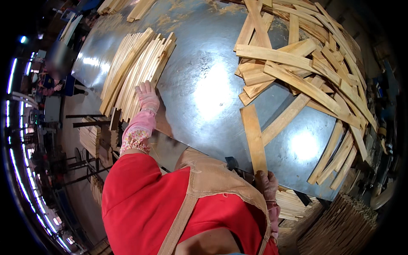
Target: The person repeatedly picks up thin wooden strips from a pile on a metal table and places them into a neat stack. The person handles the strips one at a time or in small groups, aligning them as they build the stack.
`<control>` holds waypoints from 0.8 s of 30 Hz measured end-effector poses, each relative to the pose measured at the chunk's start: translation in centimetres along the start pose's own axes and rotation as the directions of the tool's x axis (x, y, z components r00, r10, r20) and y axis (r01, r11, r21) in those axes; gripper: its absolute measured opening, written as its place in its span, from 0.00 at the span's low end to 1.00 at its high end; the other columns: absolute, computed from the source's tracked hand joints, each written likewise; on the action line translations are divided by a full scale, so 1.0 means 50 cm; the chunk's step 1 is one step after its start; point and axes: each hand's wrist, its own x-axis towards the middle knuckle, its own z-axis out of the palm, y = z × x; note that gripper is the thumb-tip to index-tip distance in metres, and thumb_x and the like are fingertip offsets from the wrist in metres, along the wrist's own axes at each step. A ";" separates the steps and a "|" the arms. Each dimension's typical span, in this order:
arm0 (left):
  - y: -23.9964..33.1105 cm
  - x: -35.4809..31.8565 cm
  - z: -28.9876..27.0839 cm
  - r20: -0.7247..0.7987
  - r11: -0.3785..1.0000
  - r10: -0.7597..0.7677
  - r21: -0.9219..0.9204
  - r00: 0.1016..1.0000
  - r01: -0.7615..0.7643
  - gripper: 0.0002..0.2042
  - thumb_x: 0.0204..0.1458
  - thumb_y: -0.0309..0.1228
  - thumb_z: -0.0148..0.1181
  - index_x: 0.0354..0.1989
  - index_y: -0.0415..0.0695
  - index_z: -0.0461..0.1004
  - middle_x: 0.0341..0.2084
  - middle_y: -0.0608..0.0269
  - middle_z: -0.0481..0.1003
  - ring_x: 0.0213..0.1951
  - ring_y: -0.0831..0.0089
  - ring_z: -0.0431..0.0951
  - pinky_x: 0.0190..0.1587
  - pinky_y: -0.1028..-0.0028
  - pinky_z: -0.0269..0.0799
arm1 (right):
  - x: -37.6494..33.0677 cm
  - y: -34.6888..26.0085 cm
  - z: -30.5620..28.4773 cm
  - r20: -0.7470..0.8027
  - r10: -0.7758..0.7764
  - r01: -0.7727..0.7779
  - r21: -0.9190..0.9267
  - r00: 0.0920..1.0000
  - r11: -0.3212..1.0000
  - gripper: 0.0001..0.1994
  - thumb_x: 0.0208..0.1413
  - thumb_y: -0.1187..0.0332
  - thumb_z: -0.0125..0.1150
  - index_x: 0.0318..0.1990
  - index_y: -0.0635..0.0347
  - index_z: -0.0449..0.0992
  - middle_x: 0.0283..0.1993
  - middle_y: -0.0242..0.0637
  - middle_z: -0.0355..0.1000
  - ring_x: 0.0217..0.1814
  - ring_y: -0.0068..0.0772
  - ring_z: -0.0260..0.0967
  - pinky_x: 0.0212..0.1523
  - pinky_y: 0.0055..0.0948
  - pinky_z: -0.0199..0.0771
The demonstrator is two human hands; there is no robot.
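Observation:
My left hand, in a pale pink work glove, lies on the near right part of a row of wooden slats packed side by side on edge. Its fingers are stretched out over the slats, not wrapped round any. At the table's near edge, my right hand, gloved too, grips the near end of a single flat wooden slat. That slat points away from me across the metal tabletop, its far end close to a loose pile of slats. My right thumb and fingers are partly hidden.
More slats lie at the right side of the table. Below the edge stand stacked slats and a dense bundle of sticks. Another stack sits on a rack at left. A person is in the left background.

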 end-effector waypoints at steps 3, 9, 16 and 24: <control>0.056 -0.051 -0.094 0.526 0.872 0.306 -0.489 0.794 -0.012 0.26 0.64 0.39 0.58 0.70 0.50 0.69 0.66 0.53 0.73 0.68 0.51 0.72 0.74 0.48 0.60 | 0.063 -0.088 -0.005 0.014 -0.101 0.100 -0.327 0.995 0.940 0.18 0.67 0.60 0.70 0.49 0.70 0.84 0.41 0.38 0.85 0.41 0.24 0.77 0.45 0.31 0.79; 0.001 -0.074 -0.073 -0.087 0.899 -0.049 -0.437 0.995 0.006 0.35 0.60 0.46 0.64 0.74 0.46 0.66 0.76 0.45 0.59 0.78 0.44 0.54 0.81 0.42 0.38 | 0.096 -0.208 0.122 0.001 -0.088 0.083 -0.343 0.996 0.936 0.23 0.68 0.54 0.69 0.54 0.70 0.82 0.45 0.38 0.84 0.45 0.25 0.77 0.49 0.30 0.78; -0.067 -0.074 -0.046 -0.076 0.764 0.263 -0.593 0.962 -0.255 0.30 0.58 0.43 0.64 0.68 0.44 0.70 0.70 0.49 0.66 0.74 0.48 0.62 0.78 0.45 0.50 | 0.143 -0.157 0.279 0.077 -0.002 0.032 -0.387 0.997 0.921 0.28 0.67 0.49 0.68 0.56 0.71 0.81 0.48 0.40 0.83 0.49 0.27 0.76 0.54 0.30 0.75; -0.050 -0.048 -0.021 0.293 0.581 0.028 -0.783 0.956 0.223 0.41 0.52 0.45 0.74 0.73 0.42 0.63 0.66 0.44 0.69 0.67 0.44 0.68 0.70 0.53 0.67 | 0.069 -0.246 0.451 0.069 0.103 -0.081 -0.266 0.992 0.960 0.26 0.68 0.51 0.68 0.55 0.71 0.82 0.46 0.37 0.83 0.46 0.26 0.75 0.51 0.29 0.75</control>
